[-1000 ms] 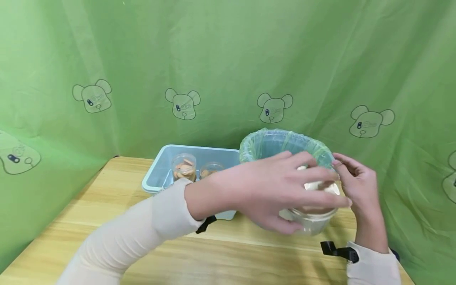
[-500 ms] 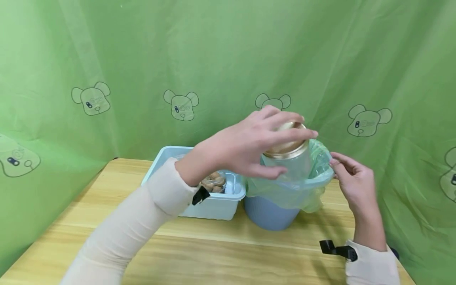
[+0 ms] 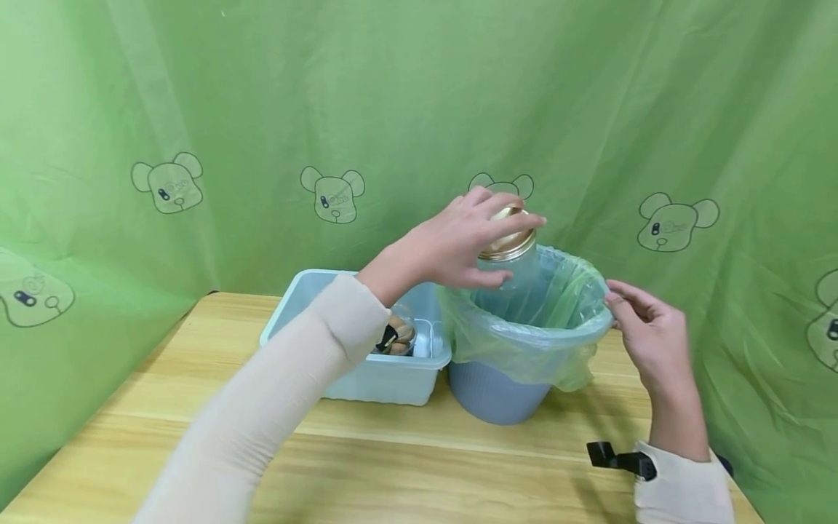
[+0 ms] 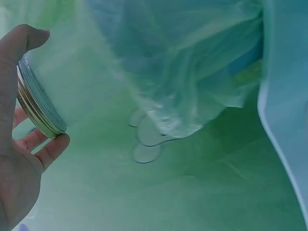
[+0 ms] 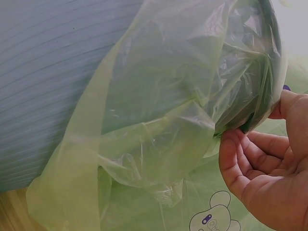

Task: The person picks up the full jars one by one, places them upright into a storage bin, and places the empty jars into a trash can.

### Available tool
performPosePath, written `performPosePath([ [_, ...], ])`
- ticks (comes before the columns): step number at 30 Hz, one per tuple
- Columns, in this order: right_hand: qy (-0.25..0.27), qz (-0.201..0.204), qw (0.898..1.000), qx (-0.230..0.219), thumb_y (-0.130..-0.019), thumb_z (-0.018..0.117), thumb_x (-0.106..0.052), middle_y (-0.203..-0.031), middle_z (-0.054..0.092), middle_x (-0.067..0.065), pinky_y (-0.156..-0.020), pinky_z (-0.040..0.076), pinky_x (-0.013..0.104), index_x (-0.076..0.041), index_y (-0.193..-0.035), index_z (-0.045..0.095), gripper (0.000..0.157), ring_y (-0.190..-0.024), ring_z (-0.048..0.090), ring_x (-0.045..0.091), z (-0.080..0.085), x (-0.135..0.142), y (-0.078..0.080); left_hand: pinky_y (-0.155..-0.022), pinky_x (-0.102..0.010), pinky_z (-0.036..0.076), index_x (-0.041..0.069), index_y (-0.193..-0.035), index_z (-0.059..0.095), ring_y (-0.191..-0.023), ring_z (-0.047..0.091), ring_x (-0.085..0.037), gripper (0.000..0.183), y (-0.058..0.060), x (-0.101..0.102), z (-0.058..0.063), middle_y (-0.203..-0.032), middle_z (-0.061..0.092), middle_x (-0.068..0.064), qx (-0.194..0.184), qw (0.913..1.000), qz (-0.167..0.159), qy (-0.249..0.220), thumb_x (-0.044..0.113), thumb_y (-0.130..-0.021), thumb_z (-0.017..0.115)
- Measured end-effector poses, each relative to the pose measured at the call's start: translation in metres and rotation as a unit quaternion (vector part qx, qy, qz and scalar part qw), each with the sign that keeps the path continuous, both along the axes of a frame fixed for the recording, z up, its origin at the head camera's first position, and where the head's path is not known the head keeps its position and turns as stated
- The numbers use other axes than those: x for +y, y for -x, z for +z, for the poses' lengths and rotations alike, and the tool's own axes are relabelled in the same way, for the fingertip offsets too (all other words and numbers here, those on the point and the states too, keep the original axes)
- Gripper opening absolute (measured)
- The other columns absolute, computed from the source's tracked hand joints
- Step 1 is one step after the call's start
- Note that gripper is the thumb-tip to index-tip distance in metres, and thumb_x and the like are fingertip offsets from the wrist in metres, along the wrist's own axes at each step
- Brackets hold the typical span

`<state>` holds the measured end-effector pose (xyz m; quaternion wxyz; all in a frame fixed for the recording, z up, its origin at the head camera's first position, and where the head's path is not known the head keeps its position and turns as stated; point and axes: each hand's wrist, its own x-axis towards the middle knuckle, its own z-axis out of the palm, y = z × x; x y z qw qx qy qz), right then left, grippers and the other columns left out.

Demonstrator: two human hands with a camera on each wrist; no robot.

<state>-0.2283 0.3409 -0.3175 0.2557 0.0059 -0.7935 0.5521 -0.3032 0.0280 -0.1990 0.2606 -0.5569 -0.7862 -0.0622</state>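
Note:
My left hand [image 3: 461, 240] grips a clear jar [image 3: 520, 276] by its gold lid [image 3: 511, 247], fingers over the top and thumb at the side. The jar is tilted over the left back rim of a blue trash bin [image 3: 499, 399]. A thin green bag [image 3: 524, 349] lines the bin and is folded out over its rim. In the left wrist view the ridged edge of the lid shows between thumb and fingers. My right hand [image 3: 648, 331] pinches the bin's right rim through the bag; in the right wrist view the fingertips [image 5: 233, 139] are on the lined edge.
Left of the bin, close beside it, stands a light blue basket [image 3: 386, 389]. A clear jar of tan pieces [image 3: 402, 335] sits in it, partly behind my left forearm. Under both lies a wooden table [image 3: 393, 466]; a green curtain [image 3: 406, 87] hangs behind.
The left hand has carried the jar up, back and to the left, from in front of the bin to over its rim. The right hand stays at the rim.

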Motion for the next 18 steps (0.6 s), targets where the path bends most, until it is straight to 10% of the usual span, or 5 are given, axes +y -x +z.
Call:
performPosePath([
  [18,-0.007,-0.007,1.0,-0.001,-0.101,0.066,-0.026,-0.106,0.069,-0.02,-0.074,0.054,0.01,-0.001,-0.139,0.062,0.045,-0.092,0.064,0.0,-0.001,0.003,0.002,-0.098,-0.034,0.044,0.03,-0.159,0.035,-0.122,0.042,-0.023,0.073,0.021,0.039,-0.027,-0.153,0.04,-0.001,-0.068,0.9819,0.105,0.141,0.055,-0.097,0.063],
])
